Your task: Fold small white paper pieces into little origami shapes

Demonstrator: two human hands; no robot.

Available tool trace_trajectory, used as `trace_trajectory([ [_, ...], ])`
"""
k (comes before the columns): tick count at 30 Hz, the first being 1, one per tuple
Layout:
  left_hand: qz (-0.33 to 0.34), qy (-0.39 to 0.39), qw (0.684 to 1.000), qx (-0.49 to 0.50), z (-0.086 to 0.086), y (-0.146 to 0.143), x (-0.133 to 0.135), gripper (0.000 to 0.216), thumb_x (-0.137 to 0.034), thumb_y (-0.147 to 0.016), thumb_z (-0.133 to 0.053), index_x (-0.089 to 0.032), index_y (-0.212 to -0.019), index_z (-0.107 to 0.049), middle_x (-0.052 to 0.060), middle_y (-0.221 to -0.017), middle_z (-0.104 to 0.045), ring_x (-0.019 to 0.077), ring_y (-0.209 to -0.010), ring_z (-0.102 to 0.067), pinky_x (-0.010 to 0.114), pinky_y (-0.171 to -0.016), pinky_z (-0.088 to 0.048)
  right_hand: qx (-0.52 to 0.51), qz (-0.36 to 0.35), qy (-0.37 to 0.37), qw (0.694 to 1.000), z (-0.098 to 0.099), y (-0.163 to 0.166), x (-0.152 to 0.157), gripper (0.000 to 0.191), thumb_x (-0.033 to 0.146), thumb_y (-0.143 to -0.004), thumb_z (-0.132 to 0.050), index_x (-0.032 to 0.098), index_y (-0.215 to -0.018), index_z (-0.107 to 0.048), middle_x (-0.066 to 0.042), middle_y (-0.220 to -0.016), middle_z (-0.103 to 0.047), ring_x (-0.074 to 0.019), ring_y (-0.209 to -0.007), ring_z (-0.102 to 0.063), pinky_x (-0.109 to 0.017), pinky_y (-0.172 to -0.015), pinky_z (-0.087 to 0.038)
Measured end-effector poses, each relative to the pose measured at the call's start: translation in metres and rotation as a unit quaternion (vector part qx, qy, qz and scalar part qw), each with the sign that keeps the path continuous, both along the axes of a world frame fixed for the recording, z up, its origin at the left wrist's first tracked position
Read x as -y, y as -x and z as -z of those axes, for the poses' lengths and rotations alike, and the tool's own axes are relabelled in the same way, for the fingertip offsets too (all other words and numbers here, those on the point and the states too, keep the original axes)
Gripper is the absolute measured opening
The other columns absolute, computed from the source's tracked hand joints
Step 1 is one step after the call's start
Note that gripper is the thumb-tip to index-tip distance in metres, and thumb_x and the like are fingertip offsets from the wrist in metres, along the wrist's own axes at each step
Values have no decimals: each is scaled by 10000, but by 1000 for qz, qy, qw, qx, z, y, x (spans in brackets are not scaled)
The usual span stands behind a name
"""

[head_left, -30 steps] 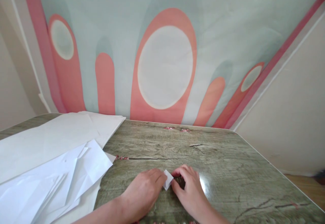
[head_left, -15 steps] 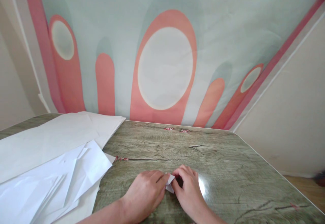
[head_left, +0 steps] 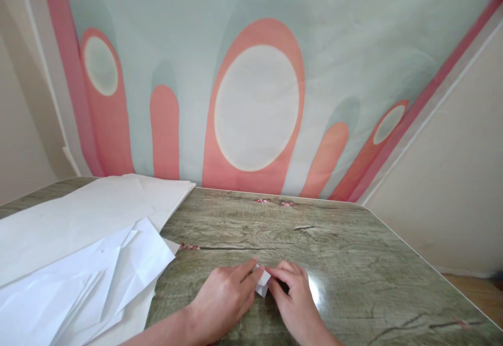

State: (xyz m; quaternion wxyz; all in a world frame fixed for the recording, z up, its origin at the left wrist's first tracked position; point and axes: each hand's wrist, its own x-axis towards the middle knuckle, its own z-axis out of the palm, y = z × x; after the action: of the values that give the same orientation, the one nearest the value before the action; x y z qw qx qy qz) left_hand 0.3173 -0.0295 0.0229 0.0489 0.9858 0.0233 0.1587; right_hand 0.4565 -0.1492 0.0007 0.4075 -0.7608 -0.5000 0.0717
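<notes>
A small piece of folded white paper (head_left: pixel 263 283) is held between my two hands, low over the table near its front. My left hand (head_left: pixel 223 299) has its fingers closed on the paper's left side, back of the hand up. From the right, the thumb and fingertips of my right hand (head_left: pixel 294 293) pinch the paper's other edge. Fingers cover part of the paper, so its full shape cannot be made out.
On the left of the wood-patterned table (head_left: pixel 334 252) lies a stack of large white sheets (head_left: pixel 98 199). Several smaller white paper pieces (head_left: pixel 137 262), some creased, rest on it. A backdrop (head_left: pixel 255 105) with red and white shapes stands behind the table's far edge.
My left forefinger has lifted and stretched forward, and my right fingers have shifted slightly on the paper. More of the folded paper shows between the hands. The view has moved a little.
</notes>
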Motion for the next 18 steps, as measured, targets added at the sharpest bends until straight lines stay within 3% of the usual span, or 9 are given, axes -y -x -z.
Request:
trace_trajectory([
  [12,12,5,999,-32,-6,-3,3,301,-79,-848,-439,-159,-1125,-524,83,-1055,-654,202,-950,-629,324,-867,-505,37,9,19,999,4,-2,1,286,57,-756,-531,278,-806,-706,5,-741,-639,-199,-770,-584,-354,-761,-362],
  [18,14,-4,998,-56,-5,-4,4,324,-39,-822,-457,-160,-1114,-529,78,-1076,-645,205,-962,-623,328,-870,-502,39,38,26,998,2,-3,0,139,107,-736,-601,234,-704,-649,20,-713,-627,-189,-741,-576,-341,-750,-353],
])
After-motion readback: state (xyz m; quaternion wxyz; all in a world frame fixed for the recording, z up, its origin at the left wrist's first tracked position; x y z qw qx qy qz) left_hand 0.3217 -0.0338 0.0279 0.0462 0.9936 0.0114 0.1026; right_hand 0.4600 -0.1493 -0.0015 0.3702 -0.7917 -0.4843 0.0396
